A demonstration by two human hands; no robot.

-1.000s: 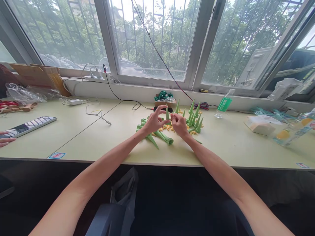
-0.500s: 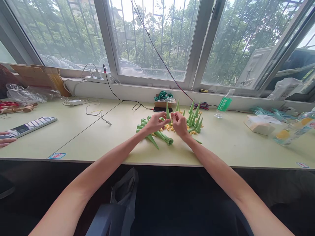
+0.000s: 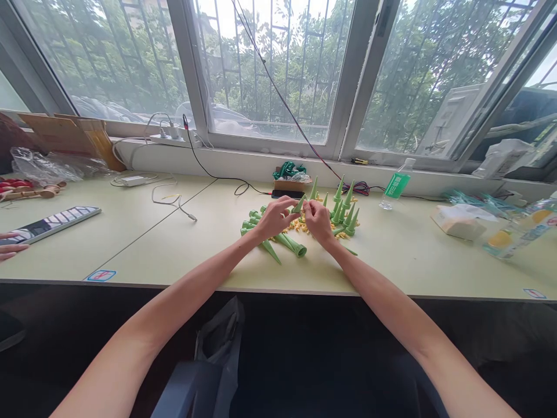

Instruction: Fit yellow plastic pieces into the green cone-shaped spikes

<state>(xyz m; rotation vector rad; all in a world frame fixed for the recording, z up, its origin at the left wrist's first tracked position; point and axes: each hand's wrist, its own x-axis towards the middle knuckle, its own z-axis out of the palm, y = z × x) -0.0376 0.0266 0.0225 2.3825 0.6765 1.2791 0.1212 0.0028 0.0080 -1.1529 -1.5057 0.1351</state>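
Observation:
Both my hands meet over a heap of green plastic cones on a pale table (image 3: 174, 249). My left hand (image 3: 275, 217) is closed on one green cone (image 3: 299, 204), whose tip leans up and to the right. My right hand (image 3: 317, 219) pinches at that cone's base, fingers together; what is between them is too small to make out. Several cones lie flat (image 3: 278, 241) under my left hand. Several more stand upright (image 3: 343, 208) just right of my right hand. Small yellow pieces (image 3: 343, 235) are scattered among them.
A green-labelled water bottle (image 3: 395, 184) stands at the back right, with a white packet (image 3: 456, 222) and drink bottles (image 3: 513, 231) beyond. Cables (image 3: 174, 197) and a power strip (image 3: 167, 137) lie at the back left. Another person's fingers (image 3: 11, 251) rest by a flat striped board (image 3: 50, 222).
The cone in my left hand stood upright and now tilts to the right. My left fingers, spread a second ago, have closed round it. Both hands stay in place.

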